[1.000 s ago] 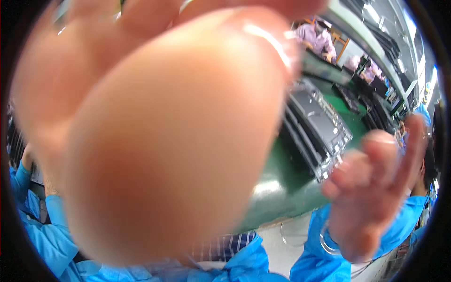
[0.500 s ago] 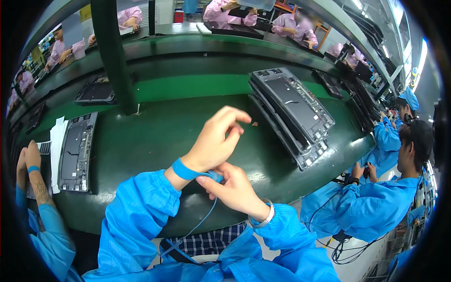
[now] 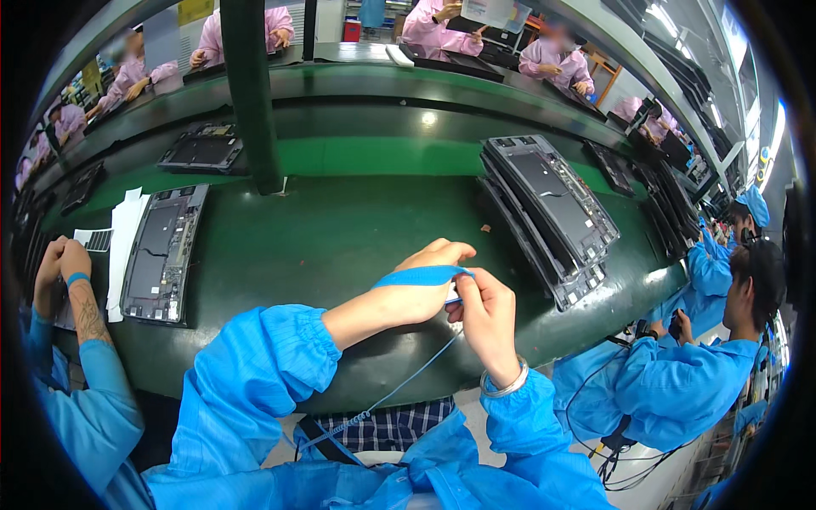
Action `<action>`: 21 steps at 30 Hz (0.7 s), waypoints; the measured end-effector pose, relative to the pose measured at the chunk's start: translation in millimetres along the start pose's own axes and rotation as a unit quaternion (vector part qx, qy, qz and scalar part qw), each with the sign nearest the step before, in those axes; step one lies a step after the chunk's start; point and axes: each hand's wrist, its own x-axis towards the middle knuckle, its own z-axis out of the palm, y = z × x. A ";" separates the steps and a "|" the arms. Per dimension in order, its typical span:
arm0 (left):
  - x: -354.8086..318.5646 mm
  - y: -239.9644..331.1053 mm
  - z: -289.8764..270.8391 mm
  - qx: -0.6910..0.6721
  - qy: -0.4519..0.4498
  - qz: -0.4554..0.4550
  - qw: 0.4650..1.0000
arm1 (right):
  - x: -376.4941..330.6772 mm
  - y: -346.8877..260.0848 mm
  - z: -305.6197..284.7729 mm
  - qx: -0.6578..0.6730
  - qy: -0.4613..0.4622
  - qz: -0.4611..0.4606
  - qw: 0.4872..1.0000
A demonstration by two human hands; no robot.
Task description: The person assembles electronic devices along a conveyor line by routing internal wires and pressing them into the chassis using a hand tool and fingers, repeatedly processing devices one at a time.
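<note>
A blue anti-static wrist strap (image 3: 414,277) lies across the back of my left hand (image 3: 411,304), around it below the knuckles. My left fingers point to the right, loosely stretched and holding nothing. With thumb and fingers closed, my right hand (image 3: 490,321) pinches the strap near its buckle, beside the left fingers. A thin blue cord (image 3: 406,382) runs down from there toward my lap and coils partway. Both hands are above the near part of the green table (image 3: 340,229).
Several opened laptop bases (image 3: 548,204) are stacked at the right. Another opened laptop base (image 3: 161,255) lies at the left beside white paper (image 3: 126,246). A green post (image 3: 252,110) rises from the table. A co-worker's hands (image 3: 64,265) are at far left; another person (image 3: 680,374) sits right.
The strap has gone from my left wrist up onto the hand, drawn by my right hand. Both hands have moved right, and the left one has turned flatter.
</note>
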 end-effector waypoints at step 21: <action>-90.6 89.3 -65.9 -0.041 -0.126 0.174 0.976 | -102.7 10.3 -84.5 -0.099 -0.419 0.086 0.899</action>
